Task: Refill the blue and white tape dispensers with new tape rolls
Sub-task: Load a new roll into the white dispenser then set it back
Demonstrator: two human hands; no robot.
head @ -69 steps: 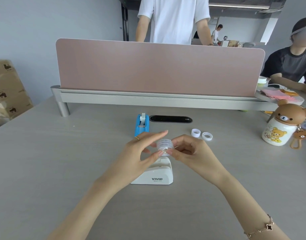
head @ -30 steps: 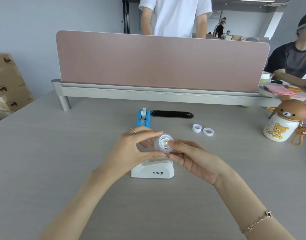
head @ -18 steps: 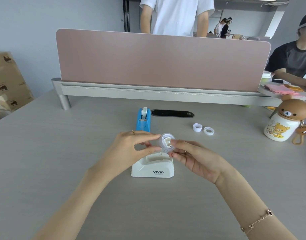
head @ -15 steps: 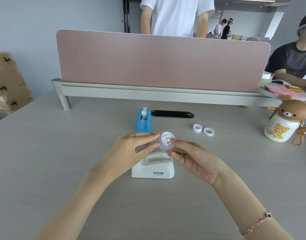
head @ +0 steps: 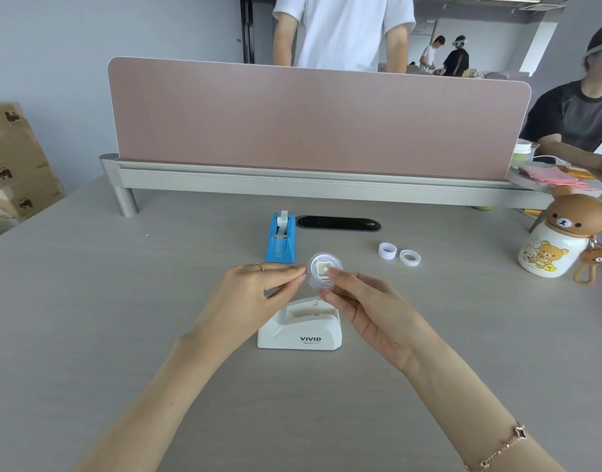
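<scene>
A clear tape roll (head: 321, 271) with a white hub in its core is held above the white dispenser (head: 301, 327), whose slot is empty. My right hand (head: 364, 308) grips the roll from the right and below. My left hand (head: 255, 294) pinches its left edge with thumb and forefinger. The blue dispenser (head: 280, 238) stands behind my hands with a roll of tape in it.
Two white tape cores (head: 387, 250) (head: 409, 257) lie to the right. A bear-shaped bottle (head: 561, 236) stands at the far right. A black cable grommet (head: 338, 223) and a pink desk divider (head: 313, 117) are behind; people sit and stand beyond it.
The roll has been turned in my hands, so its open face with the white hub now points up at me. Both hands stay above the white dispenser.
</scene>
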